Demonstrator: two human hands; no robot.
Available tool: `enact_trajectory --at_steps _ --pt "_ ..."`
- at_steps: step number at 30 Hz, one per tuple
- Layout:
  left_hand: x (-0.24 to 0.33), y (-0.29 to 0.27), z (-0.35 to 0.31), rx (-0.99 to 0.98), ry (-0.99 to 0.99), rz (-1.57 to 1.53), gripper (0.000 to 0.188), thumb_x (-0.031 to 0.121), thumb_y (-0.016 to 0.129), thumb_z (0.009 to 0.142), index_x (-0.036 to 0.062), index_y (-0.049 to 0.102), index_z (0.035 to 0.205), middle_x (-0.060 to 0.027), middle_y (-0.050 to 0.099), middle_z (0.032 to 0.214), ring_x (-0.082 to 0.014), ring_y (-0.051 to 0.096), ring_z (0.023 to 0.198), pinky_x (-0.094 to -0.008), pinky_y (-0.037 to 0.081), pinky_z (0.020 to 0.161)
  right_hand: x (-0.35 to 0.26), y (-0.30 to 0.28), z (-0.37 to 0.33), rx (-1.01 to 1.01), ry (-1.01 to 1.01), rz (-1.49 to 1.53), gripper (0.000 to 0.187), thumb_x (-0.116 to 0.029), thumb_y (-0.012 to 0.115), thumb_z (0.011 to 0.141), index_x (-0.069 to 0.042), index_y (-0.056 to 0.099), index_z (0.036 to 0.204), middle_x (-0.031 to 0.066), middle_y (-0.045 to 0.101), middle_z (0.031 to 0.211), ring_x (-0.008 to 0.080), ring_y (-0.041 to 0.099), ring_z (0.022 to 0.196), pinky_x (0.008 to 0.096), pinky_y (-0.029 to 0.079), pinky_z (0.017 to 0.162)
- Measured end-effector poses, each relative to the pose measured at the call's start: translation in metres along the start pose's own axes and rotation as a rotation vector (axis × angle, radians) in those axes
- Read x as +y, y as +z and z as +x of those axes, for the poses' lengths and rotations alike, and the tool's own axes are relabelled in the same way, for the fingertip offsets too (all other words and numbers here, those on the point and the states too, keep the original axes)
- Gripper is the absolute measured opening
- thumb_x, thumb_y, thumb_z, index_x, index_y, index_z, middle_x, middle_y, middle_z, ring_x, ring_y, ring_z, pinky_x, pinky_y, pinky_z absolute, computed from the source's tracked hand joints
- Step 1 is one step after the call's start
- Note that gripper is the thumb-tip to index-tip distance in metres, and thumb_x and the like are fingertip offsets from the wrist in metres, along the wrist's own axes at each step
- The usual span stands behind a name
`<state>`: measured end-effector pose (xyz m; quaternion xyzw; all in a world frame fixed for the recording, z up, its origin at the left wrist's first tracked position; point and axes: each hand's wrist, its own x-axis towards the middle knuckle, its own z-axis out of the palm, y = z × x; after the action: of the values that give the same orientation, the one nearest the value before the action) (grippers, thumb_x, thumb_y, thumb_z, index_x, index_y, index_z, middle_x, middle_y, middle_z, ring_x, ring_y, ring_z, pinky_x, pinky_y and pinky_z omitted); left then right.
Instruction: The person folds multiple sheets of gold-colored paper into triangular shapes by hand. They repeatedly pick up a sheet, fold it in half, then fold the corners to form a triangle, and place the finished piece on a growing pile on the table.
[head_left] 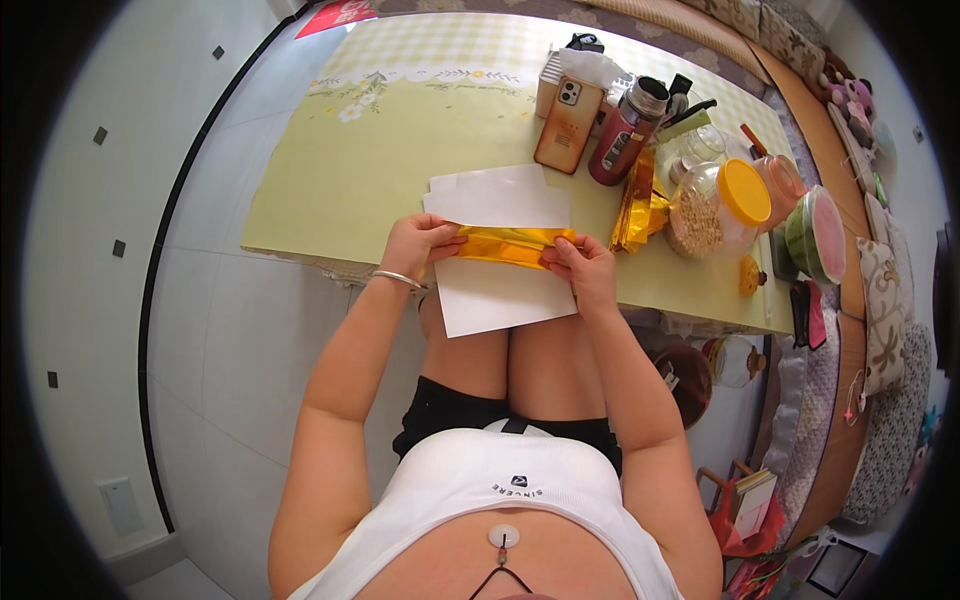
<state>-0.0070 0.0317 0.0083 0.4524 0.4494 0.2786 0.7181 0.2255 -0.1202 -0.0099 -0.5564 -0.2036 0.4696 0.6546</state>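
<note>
- Your left hand (424,243) is closing thumb and fingers in a narrow pinch, gripping the left end of the gold foil strip (500,246).
- Your right hand (583,266) is pinching the right end the same way, thumb and fingers nearly together with foil between them.
- The strip is lying across white paper (510,297), at the near edge of the tabletop (350,190), in front of your body.
- Fingertips under the foil are hiding from view; the ends of the strip are partly disappearing behind your fingers.
- Foil is covering the middle band of the paper, so you cannot tell here whether one sheet or several are lying beneath.
- Bright reflections are blurring the folds in the foil.
- The strip's long axis is running left to right, crosswise to your thighs, dipping slightly toward the right; its ends are pointing at your two hands.
- The paper's lower part is reaching past the table edge, over your lap.
- More gold foil (630,218) is sitting to the right, between the dark red bottle (622,140) and the yellow-lidded jar (697,212).
</note>
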Motion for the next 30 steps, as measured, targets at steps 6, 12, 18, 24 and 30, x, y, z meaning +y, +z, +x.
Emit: enact_trajectory --at_steps 6,12,18,24,30 --pt "-0.006 0.000 -0.002 -0.009 0.053 0.074 0.007 0.007 0.068 0.092 -0.0002 0.066 0.092 -0.0085 0.070 0.091 -0.0195 0.072 0.088 -0.0277 0.060 0.076 -0.002 -0.009 -0.005 -0.015 -0.007 -0.119 0.010 -0.014 0.067 0.096 -0.005 0.064 0.096 0.0075 0.072 0.087 0.0145 0.071 0.073 0.0232 0.057 0.065" --pt "-0.010 -0.001 0.001 0.013 0.108 0.220 0.011 0.009 0.072 0.090 0.0008 0.065 0.086 -0.0053 0.068 0.083 -0.0126 0.068 0.076 -0.0240 0.057 0.069 0.005 -0.007 -0.010 0.011 -0.080 -0.173 0.013 -0.015 0.067 0.096 -0.003 0.062 0.093 0.0064 0.071 0.084 0.0116 0.069 0.070 0.0220 0.054 0.061" --pt "-0.012 -0.002 -0.003 0.063 0.193 0.422 0.017 0.009 0.078 0.084 0.0012 0.065 0.077 -0.0024 0.064 0.075 -0.0097 0.060 0.066 -0.0231 0.053 0.060 -0.003 -0.002 -0.024 0.040 -0.093 -0.318 0.018 -0.016 0.069 0.094 -0.002 0.062 0.086 0.0013 0.065 0.073 0.0093 0.064 0.063 0.0222 0.051 0.059" --pt "-0.023 -0.012 0.002 0.088 0.421 0.682 0.025 0.010 0.083 0.073 -0.0003 0.061 0.066 -0.0070 0.059 0.082 -0.0167 0.059 0.072 -0.0305 0.051 0.063 0.004 -0.012 -0.029 0.053 -0.231 -0.801 0.025 -0.014 0.071 0.088 0.001 0.059 0.072 0.0000 0.057 0.062 0.0089 0.048 0.054 0.0271 0.042 0.054" --pt "-0.017 -0.014 -0.009 0.002 0.547 0.822 0.031 0.004 0.084 0.069 0.0005 0.054 0.060 -0.0075 0.056 0.092 -0.0160 0.055 0.079 -0.0285 0.049 0.067 0.000 -0.007 -0.032 0.078 -0.224 -0.936 0.024 -0.021 0.070 0.082 0.000 0.061 0.078 0.0149 0.062 0.077 0.0301 0.060 0.071 0.0402 0.049 0.067"
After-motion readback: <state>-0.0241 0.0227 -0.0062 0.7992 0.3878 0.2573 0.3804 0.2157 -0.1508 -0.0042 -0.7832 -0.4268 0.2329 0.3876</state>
